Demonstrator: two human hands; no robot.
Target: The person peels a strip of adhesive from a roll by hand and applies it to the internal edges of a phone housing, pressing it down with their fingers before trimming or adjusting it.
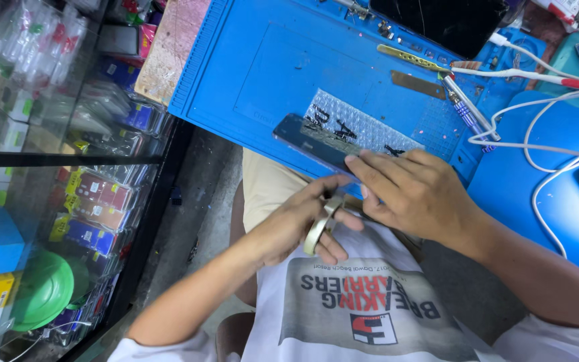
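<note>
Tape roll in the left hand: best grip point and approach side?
Grip the tape roll across its two flat faces, near the rim, coming in from its lower side by the shirt. It is a thin ring standing nearly on edge, so the faces give opposed flats. The left hand covers its upper part, and the right hand and the phone crowd the space above.
</note>
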